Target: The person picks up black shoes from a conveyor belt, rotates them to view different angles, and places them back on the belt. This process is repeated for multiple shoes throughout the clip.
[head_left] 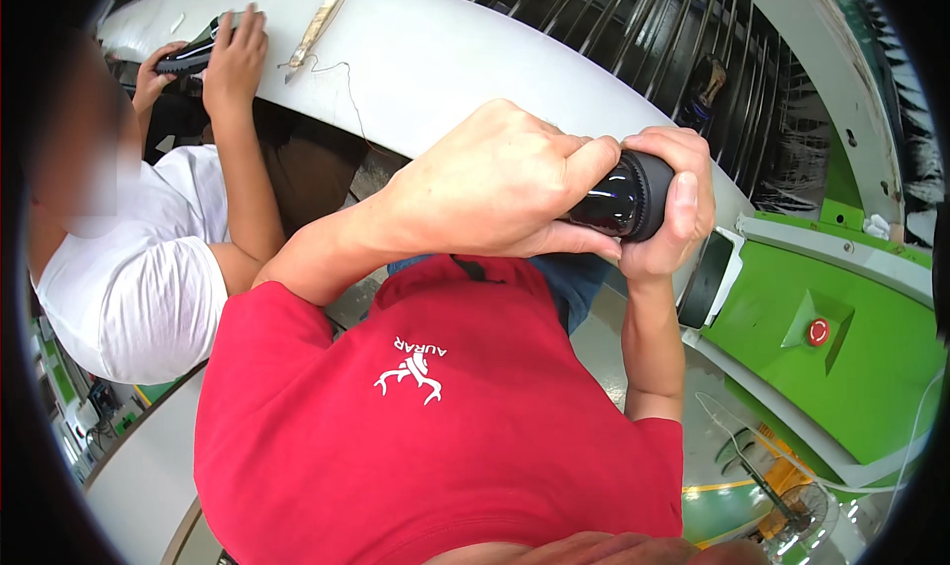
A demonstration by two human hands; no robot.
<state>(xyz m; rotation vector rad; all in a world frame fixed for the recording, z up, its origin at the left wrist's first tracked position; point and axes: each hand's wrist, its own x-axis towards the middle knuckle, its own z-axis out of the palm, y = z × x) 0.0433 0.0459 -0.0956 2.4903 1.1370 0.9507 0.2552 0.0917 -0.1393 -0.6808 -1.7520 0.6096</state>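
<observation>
A glossy black shoe (606, 205) with a ridged edge along its dark sole is held up in front of my chest, beyond the red shirt. My left hand (495, 184) grips it from the left, thumb and fingers closed on the shiny upper. Around the sole end, on the right, my right hand (681, 194) is wrapped with its thumb pressed against the side. Both hands cover much of the shoe, so its full shape is hidden. It is off the white table (426, 60), near the table's edge.
At left, a co-worker in a white shirt (148, 268) handles another black shoe (188, 60). A light-handled pointed blade (317, 31) lies on the table with loose thread. Metal rods (594, 21) run behind. A green machine (792, 367) with a red button (817, 331) stands right.
</observation>
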